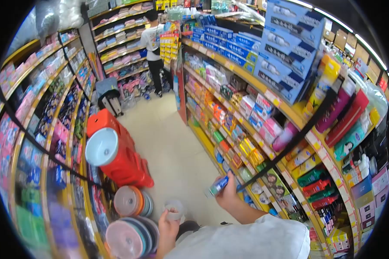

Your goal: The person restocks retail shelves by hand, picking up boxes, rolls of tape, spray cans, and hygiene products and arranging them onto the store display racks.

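Observation:
Near the bottom centre, my left hand [167, 226] is closed on a small translucent round container [174, 209], held upright over the floor. Further right, my right hand [230, 192] is wrapped round a small blue bottle-like item [219, 185] with a clear, blurred end pointing left. That hand is beside the lower shelves of the right-hand rack. Below and left of my left hand are stacked round basins [124, 238], and a second basin stack [129, 201] stands behind them.
Red plastic stools [124, 151] with a light blue basin [101, 147] stand on the left. Stocked shelves [229, 64] line the right, others [52, 116] the left. A person [153, 43] stands at the far end, near a grey suitcase-like item [110, 97].

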A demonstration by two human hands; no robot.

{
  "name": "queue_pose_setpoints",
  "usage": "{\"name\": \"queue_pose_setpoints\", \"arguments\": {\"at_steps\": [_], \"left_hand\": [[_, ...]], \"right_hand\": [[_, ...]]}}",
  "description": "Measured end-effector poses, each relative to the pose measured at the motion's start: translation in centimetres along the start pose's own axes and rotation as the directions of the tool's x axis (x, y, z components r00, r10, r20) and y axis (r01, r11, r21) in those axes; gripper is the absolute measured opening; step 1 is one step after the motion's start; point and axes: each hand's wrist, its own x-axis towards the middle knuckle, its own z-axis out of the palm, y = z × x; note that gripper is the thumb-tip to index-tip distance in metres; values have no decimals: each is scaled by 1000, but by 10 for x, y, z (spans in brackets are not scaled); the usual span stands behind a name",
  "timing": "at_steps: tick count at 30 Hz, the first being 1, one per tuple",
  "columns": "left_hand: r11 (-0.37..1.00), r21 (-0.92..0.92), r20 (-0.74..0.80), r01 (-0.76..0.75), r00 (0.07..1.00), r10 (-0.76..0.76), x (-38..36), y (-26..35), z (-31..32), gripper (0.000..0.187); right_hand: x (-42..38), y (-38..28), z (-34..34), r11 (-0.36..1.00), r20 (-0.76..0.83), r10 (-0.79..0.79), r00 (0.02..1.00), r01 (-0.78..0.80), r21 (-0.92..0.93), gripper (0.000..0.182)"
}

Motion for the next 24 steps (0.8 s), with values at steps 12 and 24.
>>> {"name": "queue_pose_setpoints", "arguments": {"at_steps": [12,24], "left_hand": [[882,409,617,-235,783,-77,201,100,251,59],[698,703,625,-135,586,-516,378,90,403,66]], "right_hand": [[111,-80,195,913,542,-399,739,376,159,39],[300,-156,275,559,453,-772,445,815,152,47]]}}
